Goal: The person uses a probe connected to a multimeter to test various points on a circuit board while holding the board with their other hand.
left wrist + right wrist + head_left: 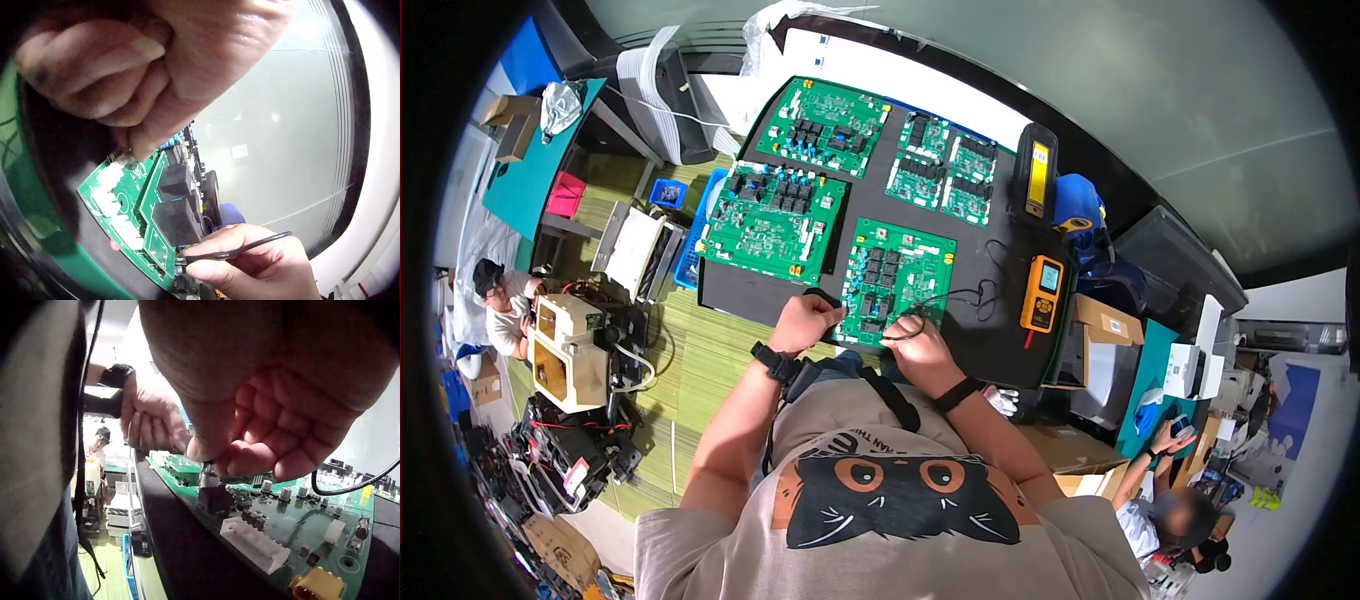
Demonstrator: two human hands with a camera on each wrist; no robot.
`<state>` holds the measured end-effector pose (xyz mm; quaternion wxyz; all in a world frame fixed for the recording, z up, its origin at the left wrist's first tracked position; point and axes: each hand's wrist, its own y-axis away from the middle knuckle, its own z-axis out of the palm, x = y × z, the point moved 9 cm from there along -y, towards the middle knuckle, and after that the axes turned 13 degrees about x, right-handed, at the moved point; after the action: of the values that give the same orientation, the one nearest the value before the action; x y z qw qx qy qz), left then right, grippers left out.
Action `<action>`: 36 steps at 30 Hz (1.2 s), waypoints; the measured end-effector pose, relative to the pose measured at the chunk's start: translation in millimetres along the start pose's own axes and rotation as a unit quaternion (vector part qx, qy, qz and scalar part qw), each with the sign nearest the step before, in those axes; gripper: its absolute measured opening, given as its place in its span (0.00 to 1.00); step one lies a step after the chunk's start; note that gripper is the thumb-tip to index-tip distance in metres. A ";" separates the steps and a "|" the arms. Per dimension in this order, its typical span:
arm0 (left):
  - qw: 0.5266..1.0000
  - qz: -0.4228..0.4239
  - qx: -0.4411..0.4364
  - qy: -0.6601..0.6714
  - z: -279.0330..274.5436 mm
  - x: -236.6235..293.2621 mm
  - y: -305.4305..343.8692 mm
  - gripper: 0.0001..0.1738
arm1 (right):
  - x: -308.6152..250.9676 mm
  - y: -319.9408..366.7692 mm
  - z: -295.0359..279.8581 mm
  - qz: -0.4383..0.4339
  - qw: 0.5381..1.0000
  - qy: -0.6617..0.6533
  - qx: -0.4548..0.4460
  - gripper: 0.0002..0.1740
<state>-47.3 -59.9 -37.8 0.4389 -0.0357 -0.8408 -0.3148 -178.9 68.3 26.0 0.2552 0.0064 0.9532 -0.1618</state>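
The near green circuit board (pixel 920 262) lies on the dark mat, its relays and white connectors facing up. At its left edge, the left hand (pixel 805 322) has curled fingers and grips the board's edge with its fingertips; what exactly lies between them is hidden. At the near right edge, the right hand (pixel 922 352) pinches the end of a black cable (pixel 960 294) between thumb and forefinger. The left wrist view shows the cable (pixel 250 245) running over those fingers (pixel 215 253). A small metal tip (pixel 207 467) stands under the right fingertips, against the board's components.
Two large green boards (pixel 825 125) (pixel 765 225) lie at the left of the mat (pixel 790 298), with several small boards (pixel 920 175) at the back. An orange meter (pixel 1041 293) and a yellow-black device (pixel 1037 170) are at the right. Two other people sit at the sides.
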 end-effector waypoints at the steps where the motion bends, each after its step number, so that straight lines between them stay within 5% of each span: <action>1: 1.000 0.000 -0.001 0.000 -0.1 0.0 -0.2 0.18 | -1.2 -0.8 -1.2 0.000 1.000 0.000 0.000 0.03; 28: 1.000 -0.018 -0.004 0.010 3.2 -6.5 -2.0 0.17 | -3.2 4.6 1.5 -0.014 0.999 0.035 0.009 0.05; 36: 1.000 -0.015 -0.003 0.015 3.3 -6.7 -2.3 0.17 | 1.3 3.4 0.1 0.039 0.999 0.017 0.003 0.10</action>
<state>-46.3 -58.4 -45.4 0.4462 -0.0193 -0.8338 -0.3244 -179.7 71.4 24.2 0.2449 0.0475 0.9561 -0.1540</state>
